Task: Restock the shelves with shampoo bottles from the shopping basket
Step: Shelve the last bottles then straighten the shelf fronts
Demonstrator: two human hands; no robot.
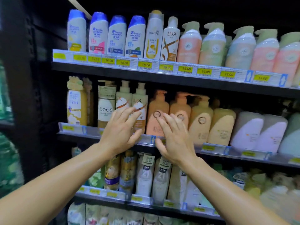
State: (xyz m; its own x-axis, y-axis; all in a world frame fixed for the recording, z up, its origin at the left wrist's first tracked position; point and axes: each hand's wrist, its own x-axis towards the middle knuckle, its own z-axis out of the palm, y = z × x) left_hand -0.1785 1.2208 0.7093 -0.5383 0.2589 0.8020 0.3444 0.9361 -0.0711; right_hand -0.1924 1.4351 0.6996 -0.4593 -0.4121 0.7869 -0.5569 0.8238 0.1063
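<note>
Both your hands are up at the middle black shelf, holding nothing. Your left hand has fingers spread & straight, tips over the lower front of two white LUX pump bottles w/ brown-orange swirl labels; can't tell if they actually touch. Your right hand is flat, fingers straight, in front of the peach-coloured plastic pump bottle and the one just beside it on the right; contact unclear too. The hands are near each other but apart, w/ a gap between them.

Shampoo stock fills every shelf level: blue-capped white bottles on the top row at left, pastel pump bottles top right, yellow price tags along the rail. White tall bottles marked 21 sit on the shelf below your wrists. Edges of the view are blurred.
</note>
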